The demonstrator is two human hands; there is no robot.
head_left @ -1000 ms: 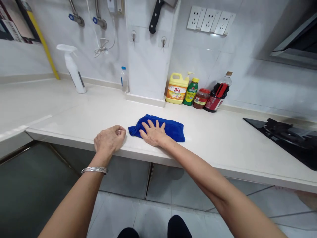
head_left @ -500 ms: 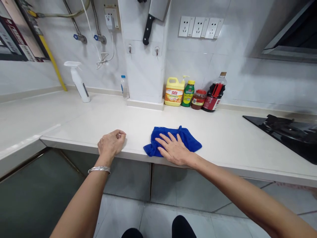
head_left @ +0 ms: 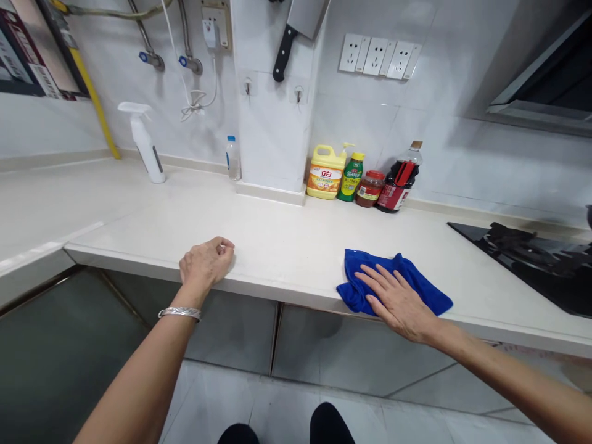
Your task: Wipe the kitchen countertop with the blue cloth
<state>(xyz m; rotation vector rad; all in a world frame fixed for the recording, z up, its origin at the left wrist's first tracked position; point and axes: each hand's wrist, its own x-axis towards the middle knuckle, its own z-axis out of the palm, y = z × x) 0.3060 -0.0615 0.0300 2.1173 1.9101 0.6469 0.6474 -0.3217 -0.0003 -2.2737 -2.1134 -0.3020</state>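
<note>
My right hand (head_left: pixel 398 300) lies flat with fingers spread on a blue cloth (head_left: pixel 419 285), pressing it onto the white countertop (head_left: pixel 287 240) near its front edge, right of centre. My left hand (head_left: pixel 205 263) rests on the counter's front edge as a loose fist with nothing visible in it; a silver bracelet (head_left: pixel 179 313) circles that wrist.
Against the tiled wall stand a yellow detergent jug (head_left: pixel 325 172), a green bottle (head_left: pixel 350 176), a red-lidded jar (head_left: pixel 369 188) and a dark sauce bottle (head_left: pixel 399 180). A white spray bottle (head_left: pixel 145 142) and small water bottle (head_left: pixel 232 158) stand left. A black gas hob (head_left: pixel 536 259) is right. A cleaver (head_left: pixel 296 31) hangs above.
My right hand has slid the blue cloth to the right along the counter's front edge, from near my left hand towards the hob. My left hand has stayed in place.
</note>
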